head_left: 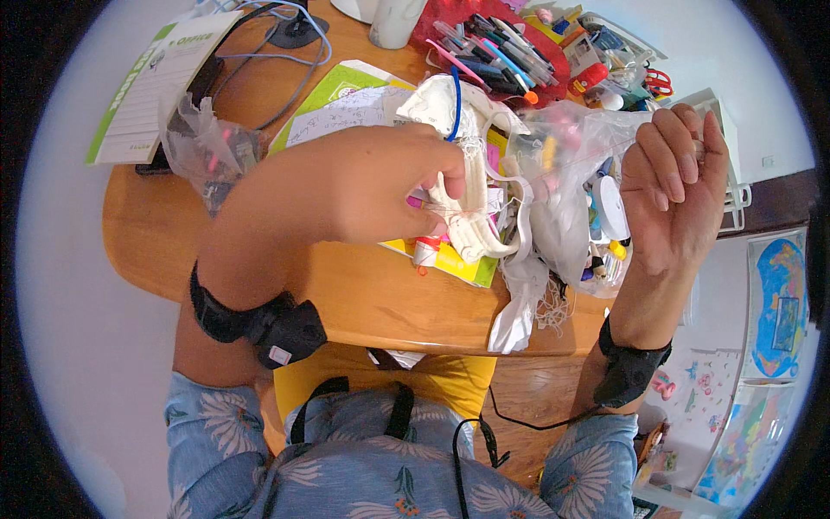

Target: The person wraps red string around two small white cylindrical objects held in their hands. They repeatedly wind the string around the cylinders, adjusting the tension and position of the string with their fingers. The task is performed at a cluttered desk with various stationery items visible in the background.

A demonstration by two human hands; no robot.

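My left hand (395, 185) reaches over the desk, its thumb and curled fingers at the edge of a cream fabric piece (476, 188); whether they grip it cannot be told. A blue band (456, 104) crosses the top of that fabric, and a white strap (524, 217) curves along its right side. Thin reddish thread (570, 163) runs from near my left hand up to my right hand (674, 162), which is raised at the right with curled fingers around the thread's end. A needle cannot be made out. A small red-and-white spool (426, 252) lies below my left hand.
On the wooden desk (389, 305) lie a green-edged booklet (324, 107), pens on a red mat (499, 52), clear plastic bags (557, 194) and tangled white string (554, 308). Red-handled scissors (659, 82) are at the back right. A notepad (165, 84) and cables stand left.
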